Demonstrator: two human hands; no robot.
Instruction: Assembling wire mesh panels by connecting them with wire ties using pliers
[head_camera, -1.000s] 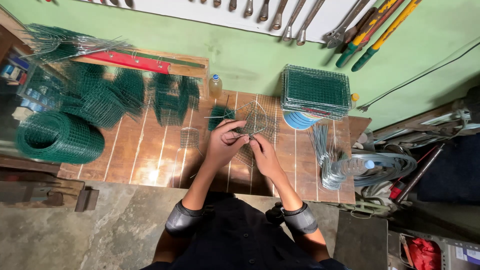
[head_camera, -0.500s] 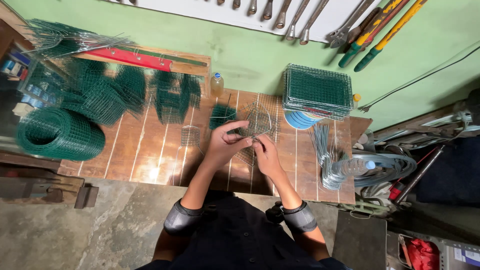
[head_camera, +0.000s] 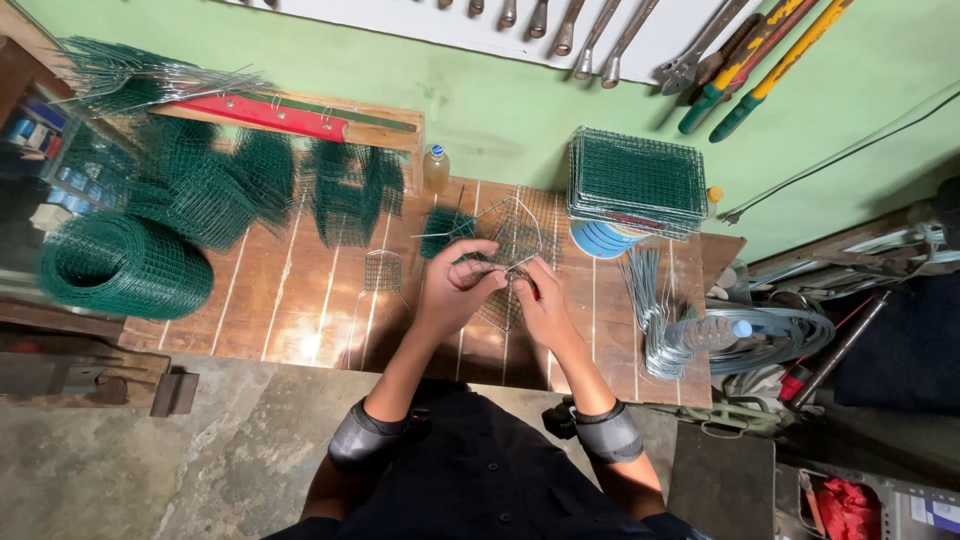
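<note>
Hands meet over the wooden slatted workbench (head_camera: 300, 300): your left hand (head_camera: 455, 285) pinches the grey wire mesh panel (head_camera: 515, 245) steady while your right hand (head_camera: 540, 300) grips it, so keep both close.

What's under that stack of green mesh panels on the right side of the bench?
A round blue-and-white thing peeks out from under the mesh stack at its front left edge. It rests on the wooden bench. The stack covers most of it, so its kind cannot be told.

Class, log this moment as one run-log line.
left hand: grips wire mesh piece | right hand: works its wire edge | surface: wooden bench | nearby: green mesh roll
</note>
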